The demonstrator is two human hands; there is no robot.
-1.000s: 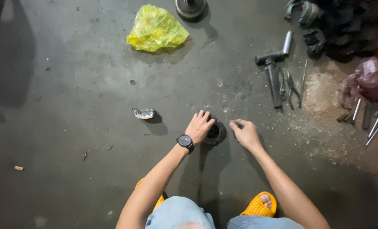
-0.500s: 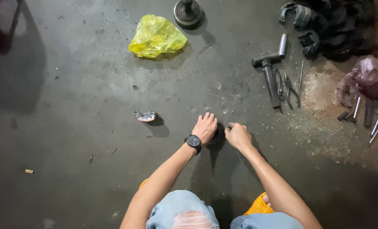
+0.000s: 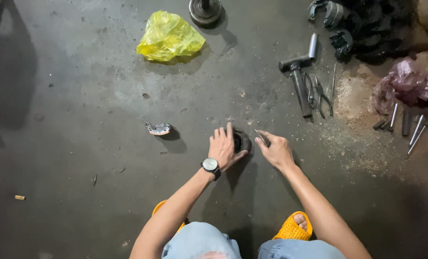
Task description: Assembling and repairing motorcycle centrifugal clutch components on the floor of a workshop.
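A small dark round metal part (image 3: 241, 140) sits on the grey concrete floor (image 3: 79, 120) in front of my knees. My left hand (image 3: 225, 146), with a wristwatch, rests flat against the part's left side, fingers spread. My right hand (image 3: 275, 149) is just right of the part, its fingers pinched on a thin metal tool (image 3: 262, 137) that points toward the part. Much of the part is hidden by my left hand.
A small curved metal piece (image 3: 158, 128) lies to the left. A yellow plastic bag (image 3: 170, 37) and a round metal hub (image 3: 205, 9) lie farther off. A hammer (image 3: 298, 76), pliers (image 3: 319, 91), rods (image 3: 415, 127), a pink bag (image 3: 405, 84) and dark parts (image 3: 362, 24) are at right.
Both hands have stayed at the round part; the right hand moved in close to it, then slightly apart, and now shows the thin tool in its fingers.
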